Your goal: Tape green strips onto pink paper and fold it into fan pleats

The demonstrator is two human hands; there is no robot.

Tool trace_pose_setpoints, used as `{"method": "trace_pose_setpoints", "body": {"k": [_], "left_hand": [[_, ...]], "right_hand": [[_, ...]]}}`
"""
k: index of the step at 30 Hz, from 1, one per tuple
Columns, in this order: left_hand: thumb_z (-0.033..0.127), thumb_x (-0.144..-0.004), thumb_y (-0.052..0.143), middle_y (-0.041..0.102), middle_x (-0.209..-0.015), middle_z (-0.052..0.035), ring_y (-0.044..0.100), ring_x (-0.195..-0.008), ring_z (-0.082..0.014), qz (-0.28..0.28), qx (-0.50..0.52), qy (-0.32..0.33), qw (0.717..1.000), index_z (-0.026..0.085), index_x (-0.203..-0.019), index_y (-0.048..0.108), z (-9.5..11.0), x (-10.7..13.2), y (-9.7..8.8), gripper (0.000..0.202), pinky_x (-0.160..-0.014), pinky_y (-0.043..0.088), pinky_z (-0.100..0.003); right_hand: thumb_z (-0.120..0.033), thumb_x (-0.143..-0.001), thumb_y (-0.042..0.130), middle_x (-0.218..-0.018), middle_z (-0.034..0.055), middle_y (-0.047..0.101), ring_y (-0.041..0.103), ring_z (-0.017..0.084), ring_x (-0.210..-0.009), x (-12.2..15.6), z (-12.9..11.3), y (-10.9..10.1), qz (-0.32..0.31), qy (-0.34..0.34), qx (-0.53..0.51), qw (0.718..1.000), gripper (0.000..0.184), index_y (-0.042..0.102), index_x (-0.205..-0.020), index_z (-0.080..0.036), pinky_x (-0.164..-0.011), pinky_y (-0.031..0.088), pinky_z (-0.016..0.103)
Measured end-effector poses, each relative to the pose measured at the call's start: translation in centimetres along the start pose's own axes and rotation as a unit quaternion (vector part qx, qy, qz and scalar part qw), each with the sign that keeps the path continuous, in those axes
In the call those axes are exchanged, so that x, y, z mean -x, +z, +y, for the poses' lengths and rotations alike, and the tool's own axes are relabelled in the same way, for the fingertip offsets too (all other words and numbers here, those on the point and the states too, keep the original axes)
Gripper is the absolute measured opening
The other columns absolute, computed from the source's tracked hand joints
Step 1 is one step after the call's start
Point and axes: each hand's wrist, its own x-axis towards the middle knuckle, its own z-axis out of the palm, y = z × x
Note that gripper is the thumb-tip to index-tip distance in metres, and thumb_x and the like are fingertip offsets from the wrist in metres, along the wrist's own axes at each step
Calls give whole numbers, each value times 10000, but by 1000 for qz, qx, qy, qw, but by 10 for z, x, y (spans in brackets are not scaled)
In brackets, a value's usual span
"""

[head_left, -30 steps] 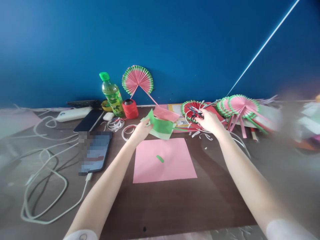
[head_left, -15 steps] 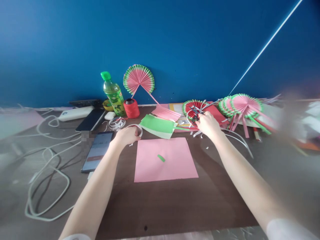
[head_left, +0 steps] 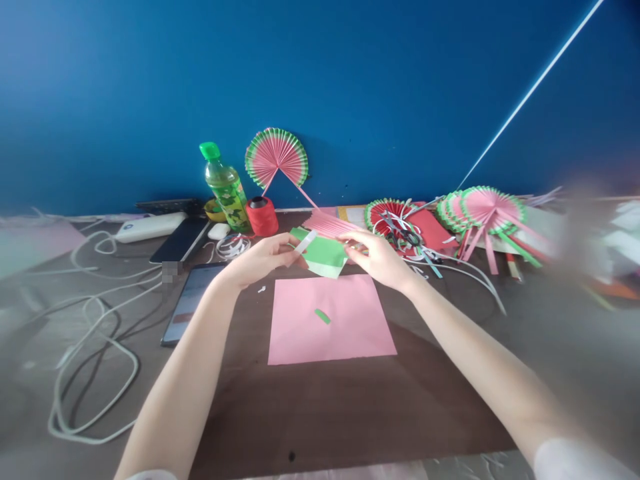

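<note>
A white tape roll (head_left: pixel 307 241), seen nearly edge-on, is pinched between the thumb and fingers of my left hand (head_left: pixel 267 259). Behind it lie green paper sheets (head_left: pixel 325 257), partly covered by both hands. My right hand (head_left: pixel 377 259) hovers at their right edge, fingers curved and apart, with nothing visible held. A pink sheet (head_left: pixel 333 340) lies flat below the hands, a small green scrap (head_left: pixel 323 316) on it. Scissors (head_left: pixel 407 235) rest among paper strips beyond my right hand.
Along the blue wall are a green-capped bottle (head_left: pixel 227 190), a red thread spool (head_left: pixel 262 217) and a pink-green paper fan (head_left: pixel 277 159). More folded fans (head_left: pixel 487 210) lie right. A phone (head_left: pixel 187 300) and looped white cable (head_left: pixel 60 393) occupy the left.
My left hand has lifted the tape roll rightward over the green sheets. My right hand has let go of the scissors and moved left towards the roll.
</note>
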Motion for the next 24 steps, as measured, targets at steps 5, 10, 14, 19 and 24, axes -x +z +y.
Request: {"method": "trace_pose_setpoints", "body": {"k": [5,10,14,19,24], "left_hand": [[319,-814,540,679,-779,-38,637,-787,-168,-19,94,34,995,163,-914,553,6,-5,20,185,-778,465,-314],[263,-749,632,667,-976,-85,639,-859,-184,-57,169,32,984,160,-1083,528,11,-7,33,364,-823,487,-347],[198,-725,650,663,-1035,-94,643,-904,-200,-64,208,39,975,174,-1143,499,13,-6,35,444,-853,478,-358],[212,-727,649,682,-991,-92,643,-919,-217,22,223,28,974,168,-1165,464,15,-7,44,477,-802,482,-326],[216,-717,655,695,-875,-50,640,-797,-172,67,216,30,974,178,-1085,464,14,-10,56,416,-709,466,-275]], "right_hand": [[-168,-812,491,-1206,80,519,524,189,-1080,9,-21,18,65,-76,-38,994,346,536,-1149,-230,-914,449,369],[-192,-815,503,-1263,81,493,474,201,-1170,10,-22,19,66,-67,-69,993,391,500,-1203,-235,-997,399,406],[-189,-836,474,-1336,75,429,421,200,-1236,11,-21,18,63,-85,-90,990,411,463,-1244,-238,-1027,380,395],[-222,-844,501,-1209,87,479,450,204,-1189,14,-29,18,131,-113,-62,983,219,540,-1060,-228,-1002,398,399],[-200,-837,522,-1088,62,542,497,191,-1116,15,-32,20,142,-117,-63,981,135,532,-967,-236,-965,415,385]]}}
